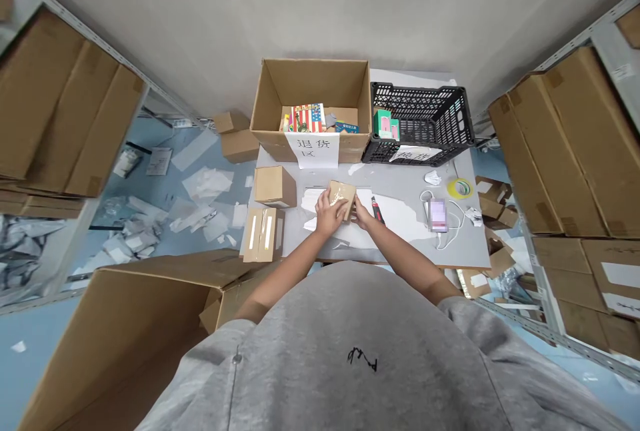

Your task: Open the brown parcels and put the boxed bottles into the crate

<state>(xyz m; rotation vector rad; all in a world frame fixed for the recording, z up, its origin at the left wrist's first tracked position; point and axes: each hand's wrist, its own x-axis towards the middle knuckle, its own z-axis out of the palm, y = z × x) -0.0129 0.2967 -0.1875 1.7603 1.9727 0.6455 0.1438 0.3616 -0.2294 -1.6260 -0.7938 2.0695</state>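
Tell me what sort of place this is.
Likely a parcel returns room: the Chinese sign on the open carton reads "returns area", a tape roll lies on the table, and large cartons sit on side racks.

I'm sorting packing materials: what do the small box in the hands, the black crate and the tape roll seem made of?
Small box: apparently cardboard, plain brown, glossy where its top glints.
Black crate: probably moulded plastic, given its slotted walls and slight sheen.
Tape roll: likely yellowish plastic film, too small to be sure.
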